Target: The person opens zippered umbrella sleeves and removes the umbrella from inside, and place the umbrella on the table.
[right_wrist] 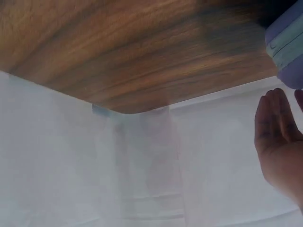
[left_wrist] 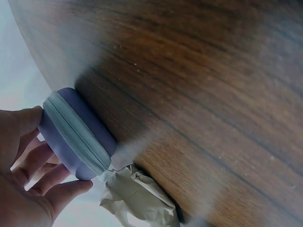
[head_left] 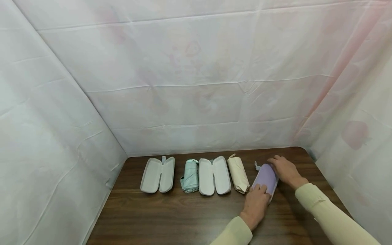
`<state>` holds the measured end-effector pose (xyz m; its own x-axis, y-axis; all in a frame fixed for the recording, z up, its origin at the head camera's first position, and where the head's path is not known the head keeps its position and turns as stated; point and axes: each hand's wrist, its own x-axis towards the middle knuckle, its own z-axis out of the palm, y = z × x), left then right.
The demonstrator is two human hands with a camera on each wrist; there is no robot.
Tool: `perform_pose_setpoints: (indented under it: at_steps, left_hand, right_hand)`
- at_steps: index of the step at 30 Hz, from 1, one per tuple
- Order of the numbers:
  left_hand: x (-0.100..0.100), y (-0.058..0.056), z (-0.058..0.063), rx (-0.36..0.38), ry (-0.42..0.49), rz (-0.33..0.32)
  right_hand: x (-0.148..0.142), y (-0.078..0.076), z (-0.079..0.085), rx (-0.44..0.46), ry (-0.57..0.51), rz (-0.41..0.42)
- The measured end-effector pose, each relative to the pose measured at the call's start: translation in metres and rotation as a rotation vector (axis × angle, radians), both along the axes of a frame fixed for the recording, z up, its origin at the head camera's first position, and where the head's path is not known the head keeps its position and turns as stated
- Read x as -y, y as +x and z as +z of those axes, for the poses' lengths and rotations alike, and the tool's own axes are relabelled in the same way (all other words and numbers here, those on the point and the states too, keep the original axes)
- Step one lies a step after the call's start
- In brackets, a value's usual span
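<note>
At the right of the table, a closed lavender zippered hard case (head_left: 266, 177) with a pale zipper band lies under both hands. My left hand (head_left: 256, 202) grips its near end; in the left wrist view the thumb and fingers spread around the end of the case. Over the far end, my right hand (head_left: 285, 171) touches the case, its fingers fairly straight and close together in the right wrist view. A grey strap (head_left: 257, 166) sticks out at the far left of the case. Just left lies a folded cream umbrella (head_left: 238, 174) in a cloth sleeve.
Two cases with white insides lie open, one at the left (head_left: 151, 175) and one at the middle (head_left: 206, 177). Between them sits a rolled mint-green umbrella (head_left: 191, 175). White cloth walls (head_left: 183, 112) surround the wooden table (head_left: 171, 217) at the back and sides.
</note>
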<state>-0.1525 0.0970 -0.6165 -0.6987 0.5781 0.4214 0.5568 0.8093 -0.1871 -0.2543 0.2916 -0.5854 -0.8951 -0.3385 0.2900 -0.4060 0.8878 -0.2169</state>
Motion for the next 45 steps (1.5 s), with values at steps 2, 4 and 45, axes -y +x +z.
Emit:
perform_pose_setpoints:
  at_steps: [2, 4, 45]
  left_hand:
    - [0.000, 0.000, 0.001, 0.006, -0.005, -0.010]
    - [0.001, 0.001, 0.001, 0.005, -0.004, -0.019]
    - [0.011, 0.005, 0.007, 0.115, -0.005, -0.088]
  right_hand:
    - [-0.001, -0.003, 0.001, -0.006, 0.015, 0.032]
    - [-0.002, -0.006, 0.001, -0.014, 0.032, 0.061]
    - [-0.015, -0.041, 0.020, 0.467, 0.063, 0.483]
